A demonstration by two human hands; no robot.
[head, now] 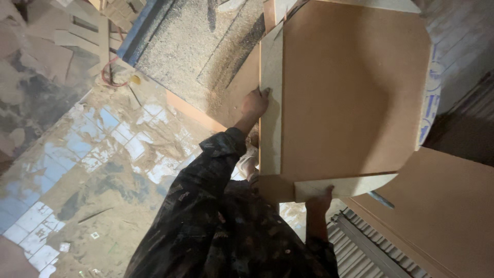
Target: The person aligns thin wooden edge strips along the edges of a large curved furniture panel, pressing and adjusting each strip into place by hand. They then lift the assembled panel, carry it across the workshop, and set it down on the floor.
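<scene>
Now, left hand [256,103]: your fingers grip the board's [355,92] pale left edge strip.
Right hand [320,200]: fingers clenched on its lower edge.
Board: brown panel with clipped corners, held up above the dusty tiled floor [98,170].
Containers: none visible.

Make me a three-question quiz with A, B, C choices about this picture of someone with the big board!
1. Where is the tiled floor? A: left of the board. B: on top of the board. C: right of the board.
2. What colour is the big board? A: blue. B: brown. C: green.
3. What are the hands doing? A: gripping the board's edges. B: hanging free. C: holding a hammer.
Answers: 1 A, pale tiles show at the left. 2 B, its face is plain brown. 3 A, the left hand and right hand each clasp an edge.
</scene>
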